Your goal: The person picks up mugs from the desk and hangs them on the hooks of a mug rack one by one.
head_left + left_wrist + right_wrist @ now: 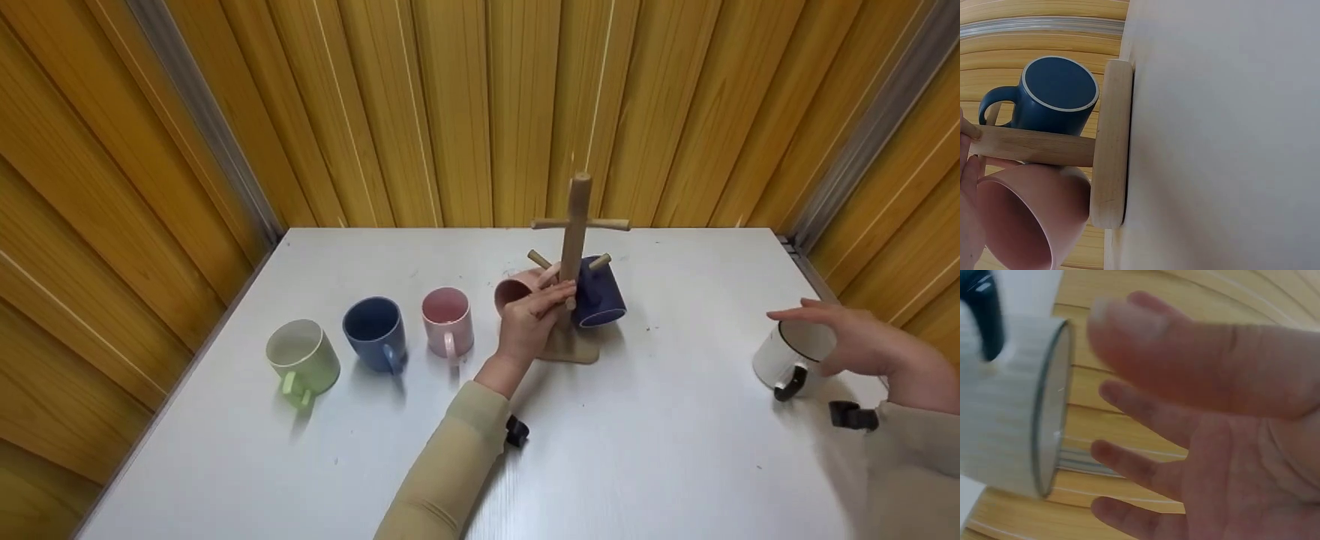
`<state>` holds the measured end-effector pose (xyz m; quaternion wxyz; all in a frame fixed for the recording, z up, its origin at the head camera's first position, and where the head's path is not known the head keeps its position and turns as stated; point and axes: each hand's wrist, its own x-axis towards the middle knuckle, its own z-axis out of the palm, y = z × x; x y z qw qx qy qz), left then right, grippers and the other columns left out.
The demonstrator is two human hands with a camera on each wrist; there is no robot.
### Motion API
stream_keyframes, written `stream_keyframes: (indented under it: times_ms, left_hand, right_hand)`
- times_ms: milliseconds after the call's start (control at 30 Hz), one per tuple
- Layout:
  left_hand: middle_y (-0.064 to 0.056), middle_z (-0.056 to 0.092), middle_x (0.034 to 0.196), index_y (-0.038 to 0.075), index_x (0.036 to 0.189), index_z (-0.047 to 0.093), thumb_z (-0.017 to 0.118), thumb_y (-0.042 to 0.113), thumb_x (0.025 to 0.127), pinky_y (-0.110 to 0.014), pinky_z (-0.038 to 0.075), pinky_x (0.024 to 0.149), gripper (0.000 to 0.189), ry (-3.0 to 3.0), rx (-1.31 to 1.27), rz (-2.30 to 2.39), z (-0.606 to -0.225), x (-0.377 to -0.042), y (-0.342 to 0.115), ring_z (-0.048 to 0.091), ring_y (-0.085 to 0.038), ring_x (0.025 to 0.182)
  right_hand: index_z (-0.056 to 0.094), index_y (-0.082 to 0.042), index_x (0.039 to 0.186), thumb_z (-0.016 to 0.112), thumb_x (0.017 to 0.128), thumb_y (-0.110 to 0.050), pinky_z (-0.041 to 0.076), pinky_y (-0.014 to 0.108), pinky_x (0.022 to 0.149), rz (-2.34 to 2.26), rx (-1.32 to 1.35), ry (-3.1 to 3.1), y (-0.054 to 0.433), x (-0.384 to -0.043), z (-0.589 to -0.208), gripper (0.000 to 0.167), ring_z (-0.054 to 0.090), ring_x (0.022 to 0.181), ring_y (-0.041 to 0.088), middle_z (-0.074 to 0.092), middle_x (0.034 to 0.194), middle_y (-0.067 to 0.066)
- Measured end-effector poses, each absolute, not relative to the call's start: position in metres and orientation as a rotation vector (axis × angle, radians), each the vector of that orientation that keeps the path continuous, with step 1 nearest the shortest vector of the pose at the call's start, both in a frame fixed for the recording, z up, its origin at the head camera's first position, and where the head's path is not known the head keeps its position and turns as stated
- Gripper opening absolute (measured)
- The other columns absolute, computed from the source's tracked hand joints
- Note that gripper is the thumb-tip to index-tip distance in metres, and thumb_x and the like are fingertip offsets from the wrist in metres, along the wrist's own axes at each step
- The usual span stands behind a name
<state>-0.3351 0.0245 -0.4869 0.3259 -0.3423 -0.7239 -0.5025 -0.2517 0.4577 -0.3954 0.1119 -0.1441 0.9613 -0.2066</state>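
While the left hand (532,319) grips the wooden mug rack (576,240) around its post, fingers wrapped on partway up, the right hand (862,345) is way over at the right side of the scene with nothing in its grasp. Its thumb and fingers are spread wide around the rim of a white mug (772,364), and the right wrist view shows a gap between palm and mug. That mug stands upright on the white table (660,450), dark rim on top, black handle facing the near side.

So the rack is a bit right of centre, base flat on the table, two pegs sticking out left and right near the top. A pink mug (531,280) hangs tilted on its left, mouth facing left and near, and a dark blue mug (602,300) hangs tilted on its right.

Left of the rack there's a row of upright mugs: a smaller pink cup (448,337) closest to it, then a blue cup (375,341), then a light green cup (309,360) furthest left and a touch nearer
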Motion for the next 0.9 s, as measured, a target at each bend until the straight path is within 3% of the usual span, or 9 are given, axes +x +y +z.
stream_keyframes:
  times_ms: [167, 400, 667, 733, 800, 900]
  left_hand:
    - [-0.012, 0.078, 0.115, 0.002, 0.114, 0.078, 0.073, 0.004, 0.092, -0.022, 0.055, 0.1, 0.023, -1.919, -0.893, -1.323, -0.487, -0.335, 0.024, 0.074, -0.023, 0.112]
    - [-0.012, 0.078, 0.116, 0.001, 0.114, 0.078, 0.072, 0.0, 0.092, -0.021, 0.055, 0.1, 0.023, -1.931, -0.887, -1.318, -0.487, -0.334, 0.024, 0.074, -0.023, 0.113]
    - [-0.011, 0.078, 0.115, 0.002, 0.114, 0.078, 0.074, 0.001, 0.09, -0.02, 0.055, 0.099, 0.024, -1.943, -0.872, -1.291, -0.487, -0.334, 0.025, 0.074, -0.023, 0.112]
    - [-0.011, 0.078, 0.115, 0.003, 0.114, 0.079, 0.074, 0.002, 0.09, -0.019, 0.055, 0.098, 0.024, -1.95, -0.863, -1.284, -0.487, -0.334, 0.025, 0.074, -0.022, 0.112]
    - [-0.011, 0.078, 0.115, 0.003, 0.114, 0.078, 0.074, 0.003, 0.091, -0.02, 0.055, 0.099, 0.023, -1.959, -0.86, -1.293, -0.487, -0.334, 0.025, 0.074, -0.022, 0.113]
    - [-0.01, 0.078, 0.116, 0.003, 0.115, 0.078, 0.074, 0.004, 0.092, -0.02, 0.055, 0.1, 0.023, -1.989, -0.853, -1.313, -0.484, -0.331, 0.024, 0.074, -0.021, 0.114]
  right_hand:
    - [0.047, 0.0, 0.147, 0.069, 0.061, 0.019, 0.042, 0.027, 0.057, -0.506, -0.383, 2.819, 0.463, -0.257, -0.407, 0.091, 0.04, 0.123, 0.072, 0.022, 0.152, 0.048]
    - [0.048, -0.001, 0.141, 0.063, 0.059, 0.027, 0.043, 0.028, 0.053, -0.578, -0.298, 2.812, 0.461, -0.264, -0.414, 0.088, 0.05, 0.099, 0.049, 0.025, 0.142, 0.044]
    - [0.055, -0.007, 0.135, 0.075, 0.058, 0.015, 0.045, 0.033, 0.06, -0.638, -0.246, 2.879, 0.45, -0.26, -0.408, 0.082, 0.033, 0.112, 0.062, 0.031, 0.141, 0.039]
    - [0.056, -0.007, 0.133, 0.08, 0.06, 0.009, 0.044, 0.032, 0.065, -0.682, -0.305, 2.911, 0.445, -0.259, -0.406, 0.079, 0.038, 0.112, 0.056, 0.038, 0.138, 0.035]
    - [0.057, -0.009, 0.131, 0.086, 0.063, 0.001, 0.044, 0.03, 0.069, -0.733, -0.368, 2.937, 0.438, -0.257, -0.403, 0.075, 0.048, 0.108, 0.04, 0.047, 0.133, 0.029]
    - [0.054, -0.011, 0.134, 0.087, 0.072, -0.006, 0.048, 0.026, 0.07, -0.891, -0.455, 2.859, 0.428, -0.254, -0.401, 0.071, 0.058, 0.093, 0.021, 0.052, 0.131, 0.023]
